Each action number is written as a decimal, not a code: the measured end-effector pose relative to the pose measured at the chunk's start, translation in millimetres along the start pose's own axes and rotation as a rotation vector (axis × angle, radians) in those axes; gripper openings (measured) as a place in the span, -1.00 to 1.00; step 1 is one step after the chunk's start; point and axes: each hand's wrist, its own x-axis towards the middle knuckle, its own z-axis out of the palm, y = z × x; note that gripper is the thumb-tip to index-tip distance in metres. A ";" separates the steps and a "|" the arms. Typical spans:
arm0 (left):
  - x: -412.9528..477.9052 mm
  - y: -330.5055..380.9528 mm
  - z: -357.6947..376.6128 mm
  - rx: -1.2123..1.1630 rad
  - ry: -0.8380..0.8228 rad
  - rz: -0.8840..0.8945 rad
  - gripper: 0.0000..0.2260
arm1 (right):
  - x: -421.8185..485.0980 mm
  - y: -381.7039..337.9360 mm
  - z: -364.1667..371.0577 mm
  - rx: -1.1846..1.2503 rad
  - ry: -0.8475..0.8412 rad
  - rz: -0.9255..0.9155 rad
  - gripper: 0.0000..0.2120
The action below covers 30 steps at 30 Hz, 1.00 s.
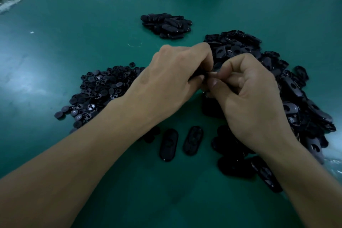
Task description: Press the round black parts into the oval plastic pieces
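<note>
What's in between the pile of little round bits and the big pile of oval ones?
Head view: the left hand and right hand meet there, pinching a black piece; two oval pieces lie nearer.

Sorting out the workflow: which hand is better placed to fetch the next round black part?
Probably the left. The left hand borders the pile of round parts, whereas the right hand lies by the pile of oval pieces on the far side. Both pinch a black piece.

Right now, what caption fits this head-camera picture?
Left hand and right hand pinch a black piece between round parts and oval pieces on a green table.
</note>
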 end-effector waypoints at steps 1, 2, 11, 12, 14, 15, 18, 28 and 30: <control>0.1 -0.4 -0.3 0.010 0.005 -0.002 -0.87 | -0.2 -1.3 0.6 0.062 -0.031 0.019 -0.82; 0.1 -0.8 -0.7 0.018 0.013 -0.010 -0.87 | -0.3 -2.4 1.1 0.127 -0.058 0.036 -0.84; 0.6 0.6 0.6 -0.068 0.082 -0.153 -0.86 | 0.8 -5.4 -0.6 0.339 -0.071 0.073 -0.85; 0.3 1.4 1.8 -0.096 0.074 -0.169 -0.85 | 2.1 -2.7 -1.8 0.284 -0.025 0.062 -0.83; 0.5 2.9 4.0 -0.190 0.049 -0.208 -0.82 | 4.8 2.4 -5.3 0.110 0.069 -0.002 -0.78; 1.1 3.2 4.3 -0.253 0.034 -0.230 -0.81 | 6.1 3.9 -6.9 0.027 0.102 -0.042 -0.77; 3.7 2.6 3.2 -0.452 -0.001 -0.285 -0.78 | 8.1 5.7 -10.9 -0.071 0.122 -0.114 -0.78; 3.7 3.3 -3.1 -0.693 0.001 -0.358 -0.82 | 10.2 7.5 -14.3 0.168 0.044 -0.052 -0.82; 3.6 3.7 -3.3 -0.707 -0.001 -0.375 -0.81 | 10.4 7.7 -14.7 0.168 0.039 -0.055 -0.84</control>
